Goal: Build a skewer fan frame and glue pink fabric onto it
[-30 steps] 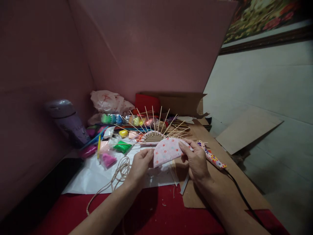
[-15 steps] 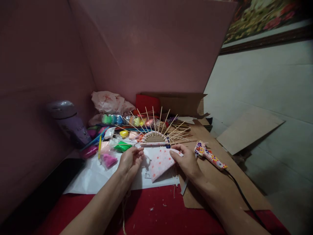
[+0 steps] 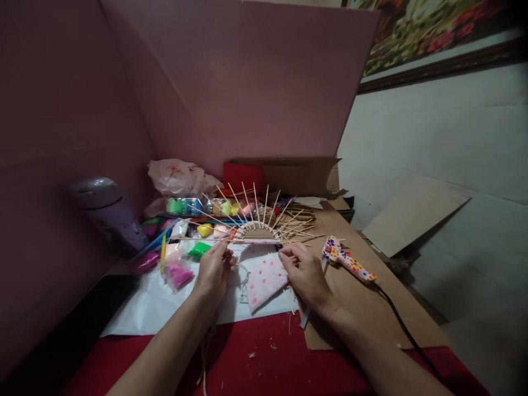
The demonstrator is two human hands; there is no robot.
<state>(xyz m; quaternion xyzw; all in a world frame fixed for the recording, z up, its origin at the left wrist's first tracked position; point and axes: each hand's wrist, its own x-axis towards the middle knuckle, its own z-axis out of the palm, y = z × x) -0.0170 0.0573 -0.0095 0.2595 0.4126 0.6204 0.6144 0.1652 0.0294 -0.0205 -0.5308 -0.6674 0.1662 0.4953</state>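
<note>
A half-round cardboard piece [image 3: 256, 234] with a pale spotted rim and several thin wooden sticks [image 3: 244, 193] fanning out stands just beyond my hands. My left hand [image 3: 214, 269] is closed below the left sticks, fingers curled; twine [image 3: 204, 357] hangs under it and a thin loop shows by its fingertips. My right hand [image 3: 305, 272] is closed with thumb and forefinger together at the right end of the half-round piece; what lies between them is hidden. Between the hands a pink spotted fabric piece [image 3: 266, 280] lies on white paper [image 3: 165, 308].
To the right, a flower-patterned glue gun [image 3: 348, 261] with a black cord lies on a cardboard sheet [image 3: 371, 308]. Colourful clay packets [image 3: 179, 275] sit on the left, near a purple bottle [image 3: 109, 214]. Folded cardboard [image 3: 301, 176] stands at the back.
My right hand has come away from the upper corner of the spotted fabric and now pinches nearer the half-round piece. The whole view has shifted slightly.
</note>
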